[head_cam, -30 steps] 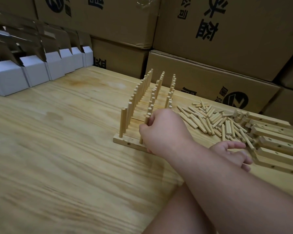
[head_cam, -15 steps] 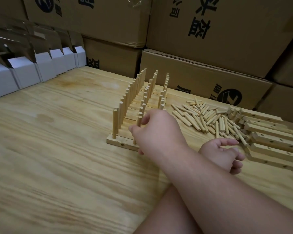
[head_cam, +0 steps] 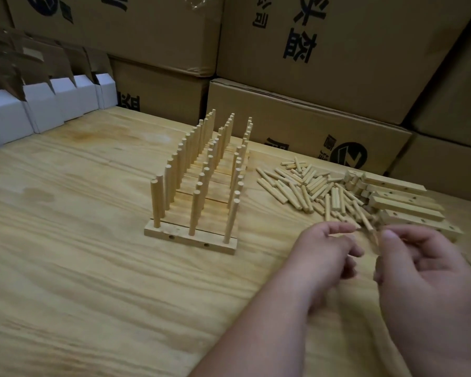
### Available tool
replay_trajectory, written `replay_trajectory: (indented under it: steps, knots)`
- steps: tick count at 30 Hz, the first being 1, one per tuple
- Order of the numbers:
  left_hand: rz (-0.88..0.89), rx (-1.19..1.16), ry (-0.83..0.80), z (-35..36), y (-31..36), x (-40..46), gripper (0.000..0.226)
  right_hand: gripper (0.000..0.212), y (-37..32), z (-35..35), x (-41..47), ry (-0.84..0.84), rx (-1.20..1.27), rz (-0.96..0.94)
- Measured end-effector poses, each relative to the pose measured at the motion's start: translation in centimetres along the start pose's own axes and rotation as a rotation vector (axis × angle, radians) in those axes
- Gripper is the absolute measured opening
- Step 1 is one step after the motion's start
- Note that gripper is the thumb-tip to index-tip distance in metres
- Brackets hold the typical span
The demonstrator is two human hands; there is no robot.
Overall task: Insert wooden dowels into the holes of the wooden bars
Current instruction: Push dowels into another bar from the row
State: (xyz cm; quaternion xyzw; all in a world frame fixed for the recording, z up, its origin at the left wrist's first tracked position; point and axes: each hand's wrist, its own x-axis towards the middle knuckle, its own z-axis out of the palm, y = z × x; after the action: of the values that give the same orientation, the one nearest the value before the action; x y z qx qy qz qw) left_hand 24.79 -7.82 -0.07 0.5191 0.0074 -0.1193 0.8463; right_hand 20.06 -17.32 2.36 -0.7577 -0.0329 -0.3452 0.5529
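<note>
A row of wooden bars [head_cam: 191,239] lies mid-table, with several dowels [head_cam: 193,213] standing upright in their holes. The nearest bar carries three dowels. Loose dowels [head_cam: 305,186] lie in a heap to the right, beside a stack of bare bars [head_cam: 408,208]. My left hand [head_cam: 326,254] hovers in front of the heap, index finger stretched and the other fingers curled. My right hand [head_cam: 424,270] is beside it, palm showing and fingers loosely bent. A blurred dowel [head_cam: 374,238] stands between the two hands; which hand holds it is unclear.
Cardboard boxes [head_cam: 337,63] are stacked along the back of the wooden table [head_cam: 79,268]. Small white cartons [head_cam: 52,107] with open flaps line the far left. The bare-bar stack sits close to the table's right edge.
My right hand has left the nearest bar and swung right, uncrossing from over my left arm. The dowel it was pressing now stands in the bar. Both hands meet by the heap.
</note>
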Motion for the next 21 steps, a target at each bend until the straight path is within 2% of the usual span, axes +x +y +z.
replay_trajectory:
  steps: [4, 10, 16, 21]
  knots:
    - [-0.024, -0.027, 0.025, 0.7, -0.1, 0.4, 0.017, 0.01, 6.6, -3.8, 3.7, 0.024, -0.383, 0.234]
    - [-0.034, -0.084, 0.06, 0.6, -0.1, 0.5, 0.016, 0.013, 9.5, -4.6, 7.8, 0.167, -0.401, 0.325]
    - [-0.01, -0.099, 0.072, 0.6, -0.2, 0.6, 0.017, 0.02, 10.5, -4.6, 7.7, -0.013, -0.562, 0.264]
    - [0.0, -0.106, 0.066, 0.6, -0.2, 0.5, 0.017, 0.021, 9.8, -4.1, 7.4, -0.091, -0.652, 0.233]
